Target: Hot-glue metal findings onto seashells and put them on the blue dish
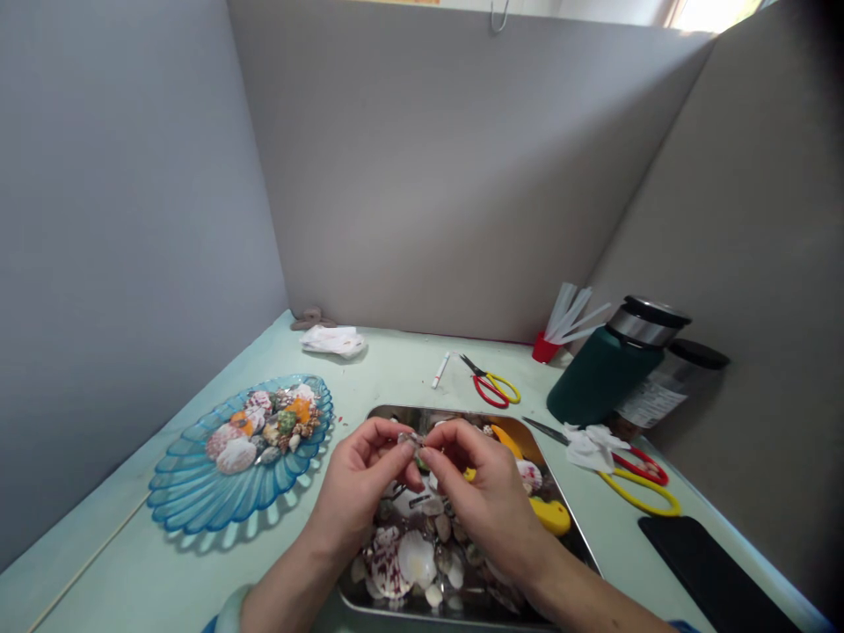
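My left hand and my right hand meet above a metal tray and pinch a small pale shell between their fingertips. Both hands are closed on it. The tray holds several shells, white, pink-striped and grey, plus a yellow tool partly hidden by my right hand. To the left lies a blue scalloped glass plate with several coloured shells piled at its far end.
Red-and-yellow scissors and a white stick lie behind the tray. A second pair of scissors with crumpled tissue, a green flask, a dark jar, a red cup of sticks and a black phone stand right. Grey partitions enclose the desk.
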The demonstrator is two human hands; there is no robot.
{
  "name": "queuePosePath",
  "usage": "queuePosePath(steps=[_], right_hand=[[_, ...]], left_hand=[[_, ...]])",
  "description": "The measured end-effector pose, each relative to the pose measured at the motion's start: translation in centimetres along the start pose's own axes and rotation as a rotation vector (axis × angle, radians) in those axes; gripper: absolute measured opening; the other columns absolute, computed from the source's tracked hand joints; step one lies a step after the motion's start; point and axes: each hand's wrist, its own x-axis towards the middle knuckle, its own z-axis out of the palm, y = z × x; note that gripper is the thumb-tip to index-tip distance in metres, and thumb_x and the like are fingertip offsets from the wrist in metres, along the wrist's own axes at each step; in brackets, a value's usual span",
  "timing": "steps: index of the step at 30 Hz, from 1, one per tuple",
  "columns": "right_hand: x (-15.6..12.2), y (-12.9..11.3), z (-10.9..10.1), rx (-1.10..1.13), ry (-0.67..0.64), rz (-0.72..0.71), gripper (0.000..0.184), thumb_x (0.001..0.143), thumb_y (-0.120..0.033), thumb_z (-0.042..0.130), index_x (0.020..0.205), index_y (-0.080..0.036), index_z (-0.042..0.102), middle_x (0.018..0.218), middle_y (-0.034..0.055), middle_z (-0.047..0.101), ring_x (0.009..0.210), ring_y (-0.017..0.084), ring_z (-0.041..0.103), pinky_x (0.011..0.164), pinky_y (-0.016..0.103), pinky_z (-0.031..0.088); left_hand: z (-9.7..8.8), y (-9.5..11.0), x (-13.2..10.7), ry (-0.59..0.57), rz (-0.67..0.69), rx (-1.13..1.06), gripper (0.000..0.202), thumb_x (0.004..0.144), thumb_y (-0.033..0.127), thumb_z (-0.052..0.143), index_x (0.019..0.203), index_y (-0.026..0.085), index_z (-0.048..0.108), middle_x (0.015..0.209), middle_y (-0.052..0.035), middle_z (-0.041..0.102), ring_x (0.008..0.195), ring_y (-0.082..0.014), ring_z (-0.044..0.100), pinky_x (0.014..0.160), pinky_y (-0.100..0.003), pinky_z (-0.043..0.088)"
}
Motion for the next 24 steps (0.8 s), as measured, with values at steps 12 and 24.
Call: queuePosePath(steps=[12, 24], right_hand=[[-0.13, 0.24, 0.07, 0.004, -0.003, 0.023, 0.009, 0.084, -0.021, 0.055, 0.076, -0.018, 0.057, 0.069, -0.0015, 0.059, 0.06, 0.012, 0.052, 0.056, 0.023, 0.039], [0.09, 0.18, 0.14, -0.02, 0.0, 0.02, 0.009, 0.084, -0.02, 0.055, 0.076, -0.018, 0.058, 0.068, -0.002, 0.059, 0.059, 0.011, 0.052, 0.055, 0.022, 0.039]], left_hand=[[0.09, 0.27, -0.06, 0.018, -0.009, 0.028, 0.016, 0.076, 0.026, 0.066, 0.082, 0.015, 0.057, 0.052, 0.0026, 0.063, 0.05, -0.0094, 0.057, 0.056, -0.02, 0.044], [0.05, 0.22, -0.1, 0.022, -0.018, 0.016, 0.015, 0.076, 0.025, 0.066, 0.082, 0.015, 0.057, 0.051, 0.0028, 0.061, 0.05, -0.0094, 0.057, 0.056, -0.02, 0.044]])
